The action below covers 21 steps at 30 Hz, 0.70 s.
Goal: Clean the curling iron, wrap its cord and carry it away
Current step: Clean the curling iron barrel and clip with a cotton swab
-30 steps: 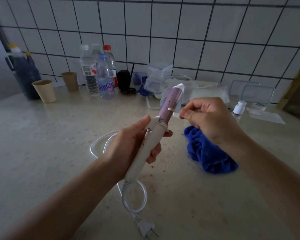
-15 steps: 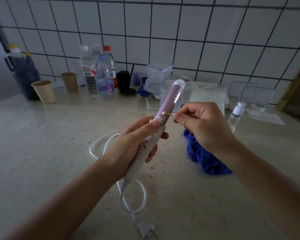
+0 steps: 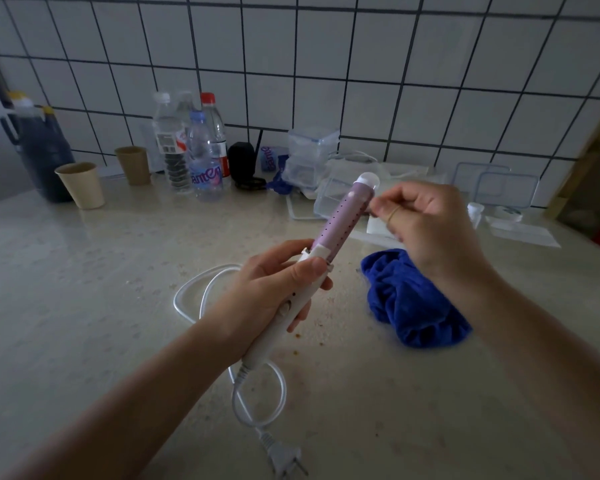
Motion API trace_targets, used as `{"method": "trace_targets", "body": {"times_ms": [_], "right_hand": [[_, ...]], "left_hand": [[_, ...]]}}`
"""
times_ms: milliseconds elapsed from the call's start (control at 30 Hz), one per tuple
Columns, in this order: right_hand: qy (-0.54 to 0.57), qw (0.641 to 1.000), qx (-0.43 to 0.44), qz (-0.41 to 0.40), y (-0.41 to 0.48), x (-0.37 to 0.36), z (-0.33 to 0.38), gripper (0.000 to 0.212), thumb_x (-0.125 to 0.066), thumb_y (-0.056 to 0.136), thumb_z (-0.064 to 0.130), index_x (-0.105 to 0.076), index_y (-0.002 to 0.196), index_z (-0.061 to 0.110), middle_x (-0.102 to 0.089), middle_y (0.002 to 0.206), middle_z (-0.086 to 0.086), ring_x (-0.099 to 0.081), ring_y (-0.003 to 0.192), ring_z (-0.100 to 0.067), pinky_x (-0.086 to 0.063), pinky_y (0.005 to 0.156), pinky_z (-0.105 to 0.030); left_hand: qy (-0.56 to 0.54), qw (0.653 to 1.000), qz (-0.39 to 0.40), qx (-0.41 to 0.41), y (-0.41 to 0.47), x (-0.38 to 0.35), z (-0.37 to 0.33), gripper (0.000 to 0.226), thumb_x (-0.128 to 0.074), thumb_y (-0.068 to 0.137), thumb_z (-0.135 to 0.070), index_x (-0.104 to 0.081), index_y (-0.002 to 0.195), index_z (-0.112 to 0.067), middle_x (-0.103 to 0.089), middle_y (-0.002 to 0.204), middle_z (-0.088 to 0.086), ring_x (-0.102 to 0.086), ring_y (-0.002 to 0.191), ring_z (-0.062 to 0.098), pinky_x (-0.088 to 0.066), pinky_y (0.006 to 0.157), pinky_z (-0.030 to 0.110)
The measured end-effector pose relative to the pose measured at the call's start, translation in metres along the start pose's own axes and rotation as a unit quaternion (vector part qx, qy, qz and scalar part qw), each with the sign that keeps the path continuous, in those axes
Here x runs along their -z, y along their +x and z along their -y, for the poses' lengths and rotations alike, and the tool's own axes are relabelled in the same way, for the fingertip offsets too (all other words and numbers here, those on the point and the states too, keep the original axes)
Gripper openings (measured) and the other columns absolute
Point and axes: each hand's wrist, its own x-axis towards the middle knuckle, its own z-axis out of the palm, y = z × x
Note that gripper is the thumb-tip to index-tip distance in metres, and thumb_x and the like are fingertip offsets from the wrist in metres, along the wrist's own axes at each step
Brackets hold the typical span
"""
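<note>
My left hand (image 3: 274, 289) grips the white handle of the curling iron (image 3: 340, 223), held tilted up to the right above the counter. Its barrel is pink with small holes and a white tip. My right hand (image 3: 426, 226) pinches a thin cotton swab against the upper barrel, just below the tip; most of the swab is hidden by my fingers. The white cord (image 3: 257, 403) hangs from the handle, loops on the counter and ends in a plug (image 3: 284, 457) near the front edge. A crumpled blue cloth (image 3: 416, 303) lies on the counter under my right wrist.
Along the tiled wall stand a dark jug (image 3: 39, 150), two paper cups (image 3: 80, 185), several water bottles (image 3: 201, 154), clear plastic boxes (image 3: 309, 154) and a small white bottle (image 3: 475, 211). Brown crumbs dot the speckled counter (image 3: 84, 306) near the cloth.
My right hand has slid the swab up the barrel from near the handle joint to just under the tip. The iron has tilted slightly further right.
</note>
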Motion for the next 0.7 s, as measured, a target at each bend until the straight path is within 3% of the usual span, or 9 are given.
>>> {"method": "trace_targets", "body": {"times_ms": [100,367,467,567,700], "right_hand": [[0.002,0.999,-0.013,-0.038,0.006,0.008,-0.004,0.024,-0.071,0.098,0.014,-0.073,0.076,0.023,-0.056,0.046,0.017,-0.043,0.044,0.001,-0.037,0.052,-0.019],[0.004,0.999,0.026,-0.027,0.000,0.005,-0.001,0.021,-0.069,0.099,0.011,-0.071,0.077,0.010,-0.052,0.048,0.010,-0.040,0.046,-0.006,-0.037,0.047,-0.018],[-0.014,0.998,0.054,-0.033,-0.006,0.000,0.000,0.023,-0.071,0.098,0.010,-0.069,0.075,0.013,-0.054,0.051,-0.004,-0.040,0.047,-0.011,-0.035,0.047,-0.023],[-0.035,0.997,0.058,0.032,-0.013,-0.009,0.001,0.022,-0.072,0.097,0.011,-0.070,0.076,0.018,-0.061,0.060,-0.007,-0.042,0.047,-0.008,-0.039,0.047,-0.021],[-0.081,0.983,0.049,0.157,-0.021,-0.021,0.003,0.016,-0.077,0.094,0.017,-0.075,0.078,0.018,-0.070,0.063,-0.004,-0.063,0.055,-0.025,-0.056,0.056,-0.043]], "left_hand": [[-0.004,1.000,0.001,0.001,0.000,0.000,0.001,0.042,-0.072,0.088,-0.040,-0.069,0.125,-0.018,-0.072,0.097,0.013,-0.055,0.059,0.022,-0.047,0.049,0.031],[-0.009,1.000,0.012,-0.005,0.001,0.001,-0.002,0.048,-0.072,0.084,-0.043,-0.068,0.125,-0.019,-0.071,0.098,0.013,-0.053,0.060,0.023,-0.048,0.049,0.030],[-0.011,1.000,0.003,-0.005,0.001,0.001,-0.002,0.048,-0.072,0.084,-0.043,-0.068,0.124,-0.018,-0.071,0.097,0.013,-0.053,0.058,0.022,-0.047,0.048,0.030],[-0.008,1.000,-0.004,-0.002,0.001,0.001,-0.002,0.044,-0.072,0.085,-0.042,-0.069,0.123,-0.019,-0.071,0.096,0.014,-0.054,0.057,0.021,-0.046,0.048,0.030],[-0.005,1.000,-0.019,0.002,0.001,0.001,-0.001,0.038,-0.073,0.086,-0.040,-0.071,0.120,-0.022,-0.072,0.094,0.013,-0.054,0.058,0.023,-0.046,0.048,0.030]]}}
